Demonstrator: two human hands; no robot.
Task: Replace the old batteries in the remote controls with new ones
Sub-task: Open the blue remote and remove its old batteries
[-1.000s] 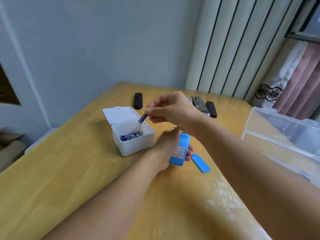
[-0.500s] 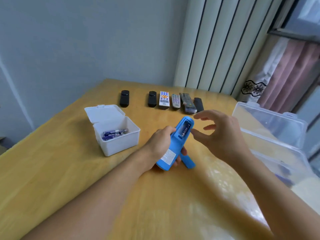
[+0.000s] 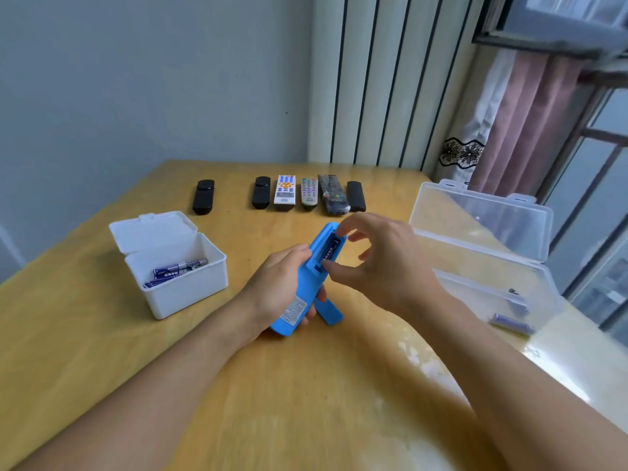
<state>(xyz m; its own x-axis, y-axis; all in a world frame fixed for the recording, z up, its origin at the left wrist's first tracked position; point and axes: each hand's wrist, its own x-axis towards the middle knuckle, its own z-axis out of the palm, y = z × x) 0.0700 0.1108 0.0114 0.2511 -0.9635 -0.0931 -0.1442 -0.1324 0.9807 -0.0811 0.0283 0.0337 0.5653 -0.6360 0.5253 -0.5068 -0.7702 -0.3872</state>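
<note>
The left hand grips the blue remote, long axis pointing away, while the right hand, nearer, loosely spreads its fingers over the seated battery.

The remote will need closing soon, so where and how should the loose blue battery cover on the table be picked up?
Pinch the blue battery cover by its two long edges near the end closest to the person, coming from above on the right. It is a thin, flat strip on the table, and its far end sits under the blue remote held in the left hand.
</note>
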